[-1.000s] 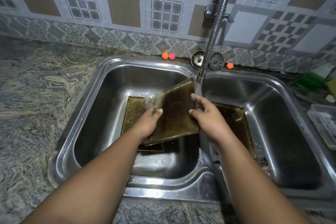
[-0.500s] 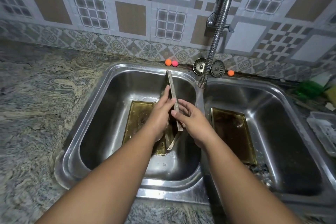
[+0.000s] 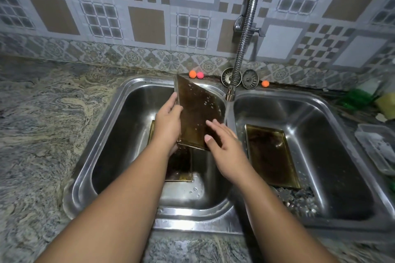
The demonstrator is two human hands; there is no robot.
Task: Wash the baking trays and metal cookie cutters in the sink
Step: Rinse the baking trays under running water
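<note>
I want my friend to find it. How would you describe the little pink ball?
Find the steel double sink and look along its back edge, left of the faucet hose. There the pink ball sits right of an orange ball; it is the only ball that isn't orange.

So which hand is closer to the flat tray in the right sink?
Right. The right hand is left of the flat tray; the left hand is farther left, holding the raised tray.
</note>
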